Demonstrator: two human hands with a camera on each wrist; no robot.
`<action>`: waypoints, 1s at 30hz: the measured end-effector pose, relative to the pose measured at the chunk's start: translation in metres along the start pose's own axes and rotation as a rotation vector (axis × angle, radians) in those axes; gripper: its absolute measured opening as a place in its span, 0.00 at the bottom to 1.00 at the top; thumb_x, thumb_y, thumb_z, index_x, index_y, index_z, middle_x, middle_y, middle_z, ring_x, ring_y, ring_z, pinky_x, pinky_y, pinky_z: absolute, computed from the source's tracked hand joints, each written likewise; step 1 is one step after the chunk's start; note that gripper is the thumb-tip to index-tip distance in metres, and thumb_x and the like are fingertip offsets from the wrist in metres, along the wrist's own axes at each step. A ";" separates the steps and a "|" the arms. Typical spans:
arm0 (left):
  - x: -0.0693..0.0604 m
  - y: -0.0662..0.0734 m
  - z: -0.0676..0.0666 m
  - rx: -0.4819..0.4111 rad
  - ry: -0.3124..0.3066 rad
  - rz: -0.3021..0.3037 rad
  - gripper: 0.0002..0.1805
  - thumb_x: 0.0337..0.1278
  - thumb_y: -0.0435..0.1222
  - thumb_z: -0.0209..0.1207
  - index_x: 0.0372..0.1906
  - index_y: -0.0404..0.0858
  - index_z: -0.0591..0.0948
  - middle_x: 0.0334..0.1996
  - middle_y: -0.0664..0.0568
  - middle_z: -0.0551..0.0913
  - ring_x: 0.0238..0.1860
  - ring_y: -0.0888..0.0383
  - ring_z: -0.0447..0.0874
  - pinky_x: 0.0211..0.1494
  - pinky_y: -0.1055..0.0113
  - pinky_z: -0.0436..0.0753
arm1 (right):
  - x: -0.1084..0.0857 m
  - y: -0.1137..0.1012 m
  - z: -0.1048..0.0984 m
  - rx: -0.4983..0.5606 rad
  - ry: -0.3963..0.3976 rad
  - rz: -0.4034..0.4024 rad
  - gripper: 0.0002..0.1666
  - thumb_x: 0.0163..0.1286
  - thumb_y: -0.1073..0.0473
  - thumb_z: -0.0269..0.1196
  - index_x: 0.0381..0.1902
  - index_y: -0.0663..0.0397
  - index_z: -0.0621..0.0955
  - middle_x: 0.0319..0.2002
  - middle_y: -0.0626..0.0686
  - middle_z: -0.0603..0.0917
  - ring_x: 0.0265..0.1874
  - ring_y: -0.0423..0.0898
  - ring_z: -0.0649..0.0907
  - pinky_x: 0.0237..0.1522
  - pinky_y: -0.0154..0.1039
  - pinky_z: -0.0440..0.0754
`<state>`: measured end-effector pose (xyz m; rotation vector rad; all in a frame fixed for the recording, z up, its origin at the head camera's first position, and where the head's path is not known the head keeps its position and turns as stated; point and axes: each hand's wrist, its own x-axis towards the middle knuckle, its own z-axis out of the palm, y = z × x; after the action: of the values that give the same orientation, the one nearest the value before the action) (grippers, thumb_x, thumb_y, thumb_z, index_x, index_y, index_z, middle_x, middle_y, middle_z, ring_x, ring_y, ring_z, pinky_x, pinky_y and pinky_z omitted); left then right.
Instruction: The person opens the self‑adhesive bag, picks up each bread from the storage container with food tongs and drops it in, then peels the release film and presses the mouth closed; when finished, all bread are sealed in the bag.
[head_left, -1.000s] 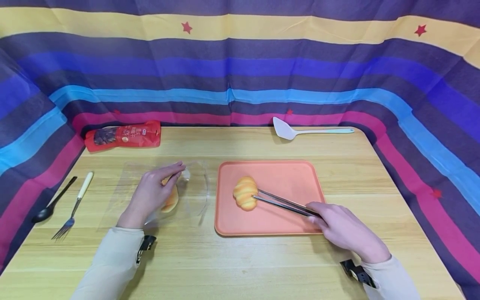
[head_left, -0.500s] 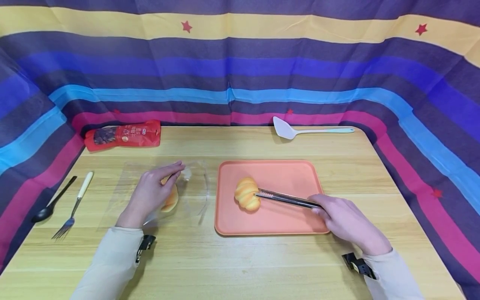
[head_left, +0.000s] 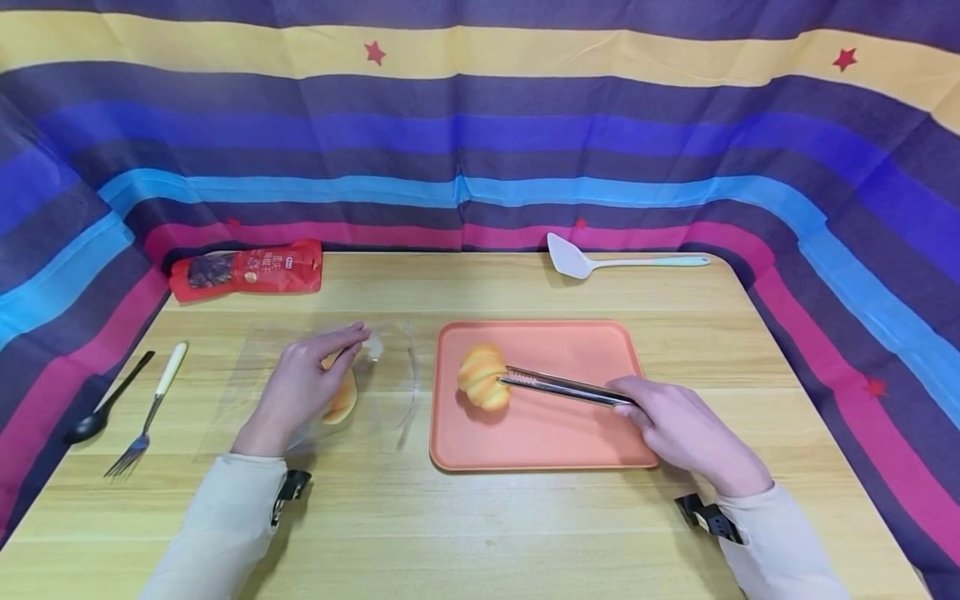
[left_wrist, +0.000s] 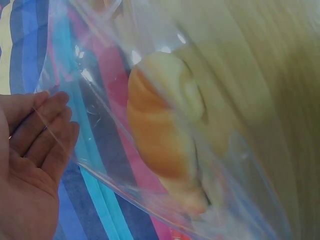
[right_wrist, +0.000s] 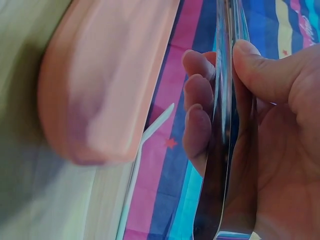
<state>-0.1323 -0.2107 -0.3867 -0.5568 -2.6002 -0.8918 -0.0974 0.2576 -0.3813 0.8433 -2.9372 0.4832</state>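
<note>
My left hand pinches the upper edge of a clear plastic bag between thumb and fingers. Inside the bag lies a bread roll, partly hidden by the hand in the head view. My right hand grips metal tongs, its thumb on one arm and fingers curled on the other, as the right wrist view shows. The tips of the tongs hold a second bread roll by its right side. That roll hangs just over the left part of a pink tray, its shadow below it.
A red food pouch lies at the back left of the table. At the far left are a black spoon and a fork with a white handle. Behind the tray lies a white spatula. A striped cloth surrounds the table's back and sides.
The tongs have closed on the roll on the tray and lifted it a little, up and to the left. My left hand and the bag have stayed still.
</note>
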 end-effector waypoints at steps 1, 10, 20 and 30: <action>0.000 0.000 0.000 -0.002 -0.001 0.000 0.16 0.59 0.25 0.64 0.52 0.35 0.85 0.53 0.43 0.83 0.55 0.42 0.80 0.54 0.44 0.79 | 0.001 -0.001 0.000 0.003 0.004 -0.003 0.14 0.69 0.63 0.63 0.52 0.51 0.81 0.44 0.47 0.85 0.39 0.46 0.84 0.40 0.50 0.82; -0.001 -0.002 0.000 -0.012 -0.010 -0.005 0.16 0.60 0.25 0.63 0.53 0.36 0.85 0.54 0.43 0.83 0.55 0.41 0.80 0.52 0.44 0.80 | 0.016 -0.013 -0.001 0.015 0.012 -0.048 0.16 0.68 0.65 0.64 0.52 0.52 0.80 0.44 0.47 0.85 0.37 0.45 0.84 0.38 0.49 0.83; -0.002 -0.002 0.000 -0.007 -0.003 -0.007 0.16 0.60 0.26 0.64 0.53 0.36 0.85 0.54 0.44 0.83 0.55 0.42 0.81 0.55 0.45 0.79 | 0.034 -0.028 0.004 0.040 -0.007 -0.054 0.15 0.69 0.64 0.63 0.54 0.53 0.80 0.47 0.48 0.84 0.42 0.46 0.83 0.41 0.51 0.83; -0.001 -0.003 0.000 -0.020 -0.005 -0.008 0.16 0.60 0.26 0.63 0.53 0.37 0.85 0.54 0.45 0.83 0.55 0.43 0.81 0.53 0.45 0.80 | 0.047 -0.046 0.010 0.047 -0.006 -0.078 0.15 0.69 0.62 0.64 0.54 0.54 0.80 0.47 0.47 0.84 0.42 0.45 0.84 0.42 0.47 0.83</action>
<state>-0.1324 -0.2130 -0.3886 -0.5556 -2.6023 -0.9215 -0.1126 0.1934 -0.3714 0.9625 -2.8961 0.5468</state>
